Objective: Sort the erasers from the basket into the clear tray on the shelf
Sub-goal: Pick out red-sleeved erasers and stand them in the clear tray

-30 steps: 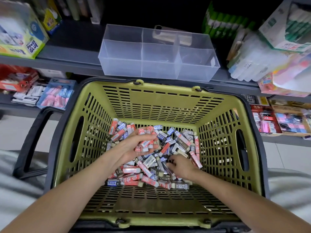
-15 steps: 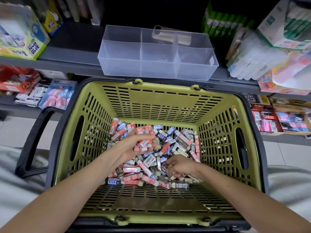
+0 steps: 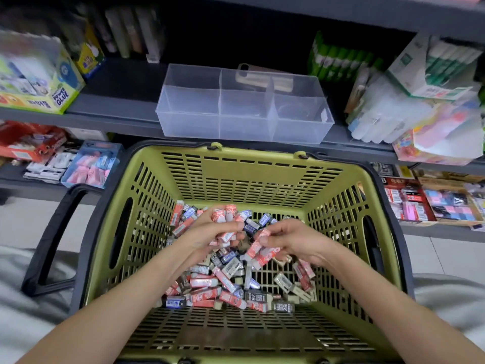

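Note:
A green slatted basket point(image 3: 244, 177) sits in front of me, with a heap of small erasers point(image 3: 225, 282) in red, blue and dark sleeves on its floor. My left hand point(image 3: 207, 232) is raised above the heap and grips a bunch of red-sleeved erasers point(image 3: 223, 216). My right hand point(image 3: 294, 240) is lifted beside it and pinches a couple of red erasers point(image 3: 259, 245) between thumb and fingers. The clear tray point(image 3: 244, 122) with three compartments stands on the grey shelf behind the basket; its compartments hold no erasers.
Black basket handle point(image 3: 55, 240) hangs down at left. The shelf point(image 3: 115, 111) carries a glue box point(image 3: 39, 82) at left and stacked packets point(image 3: 409, 109) at right. A lower shelf holds eraser packs point(image 3: 91, 166) and boxed stationery point(image 3: 430, 203).
Both hands have risen out of the heap, each bringing red erasers up. The right hand moved up and right from the pile's near edge; erasers spread out beneath it.

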`<state>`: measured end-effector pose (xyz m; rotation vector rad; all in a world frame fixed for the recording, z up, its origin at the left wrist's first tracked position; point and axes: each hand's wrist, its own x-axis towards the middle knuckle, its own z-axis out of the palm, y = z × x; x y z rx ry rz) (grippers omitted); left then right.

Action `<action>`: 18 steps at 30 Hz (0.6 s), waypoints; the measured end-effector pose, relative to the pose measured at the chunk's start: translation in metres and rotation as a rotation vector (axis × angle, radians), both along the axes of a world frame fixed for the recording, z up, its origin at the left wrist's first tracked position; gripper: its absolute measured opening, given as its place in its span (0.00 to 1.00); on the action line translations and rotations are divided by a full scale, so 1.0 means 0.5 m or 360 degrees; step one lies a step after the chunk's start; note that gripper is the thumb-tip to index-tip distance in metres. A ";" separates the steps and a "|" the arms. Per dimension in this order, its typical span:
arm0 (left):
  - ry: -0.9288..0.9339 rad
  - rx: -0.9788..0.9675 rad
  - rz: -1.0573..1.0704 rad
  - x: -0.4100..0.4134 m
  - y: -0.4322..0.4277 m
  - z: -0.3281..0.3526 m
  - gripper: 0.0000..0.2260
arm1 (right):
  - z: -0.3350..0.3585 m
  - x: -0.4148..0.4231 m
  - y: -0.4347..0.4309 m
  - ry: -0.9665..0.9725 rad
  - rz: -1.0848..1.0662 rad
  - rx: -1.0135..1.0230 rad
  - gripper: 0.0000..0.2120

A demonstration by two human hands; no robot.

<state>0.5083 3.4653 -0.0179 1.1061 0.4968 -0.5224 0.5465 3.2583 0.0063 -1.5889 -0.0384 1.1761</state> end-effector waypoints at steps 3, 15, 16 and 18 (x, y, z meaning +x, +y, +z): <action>-0.0062 -0.0087 -0.0108 0.011 0.008 0.035 0.27 | 0.074 0.031 0.016 -0.0003 -0.0079 0.0252 0.11; -0.0318 -0.0324 -0.0013 0.043 0.053 0.152 0.24 | 0.216 0.084 0.102 -0.0452 -0.0284 0.0424 0.07; -0.0304 -0.0338 0.0025 0.046 0.055 0.155 0.24 | 0.221 0.085 0.104 -0.0475 -0.0314 0.0431 0.08; -0.0302 -0.0329 0.0054 0.053 0.055 0.165 0.26 | 0.228 0.086 0.107 -0.0545 -0.0344 0.0406 0.09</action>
